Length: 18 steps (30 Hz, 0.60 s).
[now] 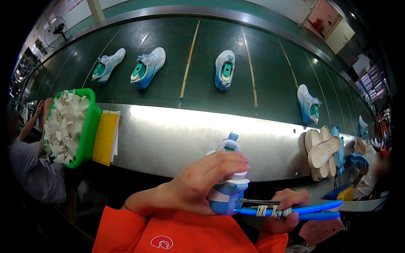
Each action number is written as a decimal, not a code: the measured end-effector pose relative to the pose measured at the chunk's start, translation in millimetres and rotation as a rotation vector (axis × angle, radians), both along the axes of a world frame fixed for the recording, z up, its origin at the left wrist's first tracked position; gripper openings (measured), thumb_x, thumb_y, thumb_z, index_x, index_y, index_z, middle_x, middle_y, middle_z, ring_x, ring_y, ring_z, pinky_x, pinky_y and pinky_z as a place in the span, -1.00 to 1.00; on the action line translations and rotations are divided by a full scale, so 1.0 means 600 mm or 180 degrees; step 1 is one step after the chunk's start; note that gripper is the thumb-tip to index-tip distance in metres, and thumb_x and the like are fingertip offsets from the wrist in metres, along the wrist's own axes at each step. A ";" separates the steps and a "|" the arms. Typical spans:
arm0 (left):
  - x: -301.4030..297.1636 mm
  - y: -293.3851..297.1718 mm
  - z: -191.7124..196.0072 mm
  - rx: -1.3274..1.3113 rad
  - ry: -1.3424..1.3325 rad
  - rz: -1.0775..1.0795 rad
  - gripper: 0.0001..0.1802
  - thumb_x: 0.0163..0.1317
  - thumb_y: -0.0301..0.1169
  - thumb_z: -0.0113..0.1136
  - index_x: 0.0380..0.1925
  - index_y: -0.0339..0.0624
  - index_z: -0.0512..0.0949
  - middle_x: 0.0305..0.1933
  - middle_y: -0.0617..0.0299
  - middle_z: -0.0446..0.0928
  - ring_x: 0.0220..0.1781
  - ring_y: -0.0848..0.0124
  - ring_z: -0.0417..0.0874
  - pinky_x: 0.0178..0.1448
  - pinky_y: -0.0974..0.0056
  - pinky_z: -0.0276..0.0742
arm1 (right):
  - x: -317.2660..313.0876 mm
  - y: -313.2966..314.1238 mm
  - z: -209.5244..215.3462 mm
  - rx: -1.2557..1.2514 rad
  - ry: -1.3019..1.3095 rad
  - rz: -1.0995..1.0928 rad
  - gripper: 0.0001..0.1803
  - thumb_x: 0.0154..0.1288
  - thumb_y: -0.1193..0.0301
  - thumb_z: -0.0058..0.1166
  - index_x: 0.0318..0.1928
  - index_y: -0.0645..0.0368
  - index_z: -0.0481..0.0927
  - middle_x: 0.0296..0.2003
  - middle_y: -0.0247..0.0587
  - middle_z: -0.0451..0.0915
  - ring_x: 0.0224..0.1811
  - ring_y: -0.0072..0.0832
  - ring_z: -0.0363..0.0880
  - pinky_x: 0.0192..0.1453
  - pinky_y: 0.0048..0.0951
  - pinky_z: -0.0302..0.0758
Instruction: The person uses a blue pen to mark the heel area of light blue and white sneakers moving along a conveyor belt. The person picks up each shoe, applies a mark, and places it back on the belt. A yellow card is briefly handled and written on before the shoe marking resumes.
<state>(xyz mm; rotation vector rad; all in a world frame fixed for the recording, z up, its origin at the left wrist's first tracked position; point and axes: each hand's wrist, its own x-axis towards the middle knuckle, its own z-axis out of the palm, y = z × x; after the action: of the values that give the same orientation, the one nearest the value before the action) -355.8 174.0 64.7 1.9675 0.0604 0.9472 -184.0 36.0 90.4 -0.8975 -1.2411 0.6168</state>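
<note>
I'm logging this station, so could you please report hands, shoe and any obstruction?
Left hand gripping blue-white shoe. Right hand holding banded blue pens, one tip at shoe. Nothing visible between them.

Behind the shiny steel worktop (168,139) lies a green belt (270,63); upper left, a fan (60,29); upper right, an open door (340,38).

Glare on metal ledge (168,130), black rim, bent edges
</note>
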 end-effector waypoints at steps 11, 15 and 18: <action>-0.017 0.005 -0.004 0.0007 -0.0028 0.0072 -0.14 -0.36 -0.39 0.51 0.05 -0.11 0.30 0.11 0.04 0.39 0.17 0.11 0.40 0.26 0.11 0.26 | -0.013 0.004 -0.010 0.0048 -0.0059 -0.0054 -0.53 0.20 0.03 0.04 -0.37 0.26 0.41 -0.59 -0.10 0.53 -0.61 -0.42 0.56 -0.52 -0.53 0.52; -0.014 0.005 0.003 0.0186 -0.0164 0.0169 -0.29 -0.21 -0.38 0.41 0.02 -0.25 0.33 0.00 0.01 0.42 0.06 0.08 0.47 0.13 0.15 0.40 | -0.016 0.001 -0.008 0.0071 -0.0130 -0.0158 -0.52 0.20 0.02 0.03 -0.38 0.26 0.41 -0.60 -0.10 0.53 -0.62 -0.41 0.55 -0.52 -0.53 0.52; -0.020 0.007 0.002 0.0195 -0.0155 0.0192 -0.29 -0.21 -0.38 0.41 0.02 -0.26 0.33 0.00 0.01 0.42 0.07 0.08 0.47 0.13 0.14 0.40 | -0.020 0.005 -0.008 0.0050 -0.0145 -0.0122 -0.52 0.21 0.02 0.02 -0.40 0.27 0.42 -0.62 -0.10 0.53 -0.63 -0.41 0.56 -0.54 -0.53 0.51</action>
<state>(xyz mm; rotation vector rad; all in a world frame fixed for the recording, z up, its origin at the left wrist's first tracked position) -367.5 178.3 66.1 2.0074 0.0641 1.0470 -195.8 39.0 85.4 -0.9244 -1.2649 0.5580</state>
